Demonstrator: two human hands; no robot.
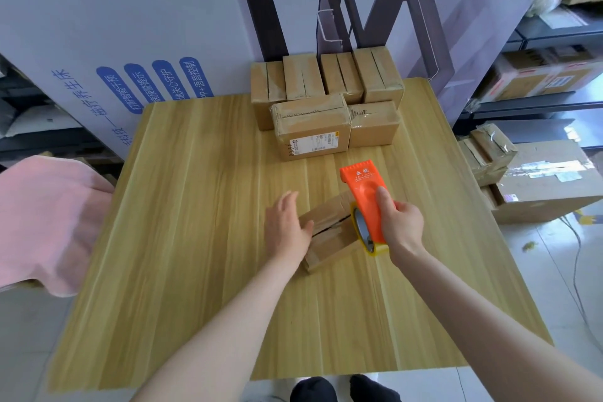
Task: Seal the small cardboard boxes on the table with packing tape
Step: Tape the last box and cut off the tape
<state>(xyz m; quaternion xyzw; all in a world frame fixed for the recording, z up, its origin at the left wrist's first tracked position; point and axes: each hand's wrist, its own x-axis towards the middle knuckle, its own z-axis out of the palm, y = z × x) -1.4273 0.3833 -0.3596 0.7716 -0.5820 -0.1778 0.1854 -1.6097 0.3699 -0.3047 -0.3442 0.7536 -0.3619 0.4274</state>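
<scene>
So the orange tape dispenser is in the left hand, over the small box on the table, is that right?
No. The head view shows the orange tape dispenser in the right hand, over the small box on the table; the left hand rests against that box.

Left hand (pixel 285 232) flat, fingers extended; right hand (pixel 403 225) curled round tape dispenser (pixel 362 192).

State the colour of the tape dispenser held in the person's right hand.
Orange; the tape dispenser shows best in the head view.
</scene>
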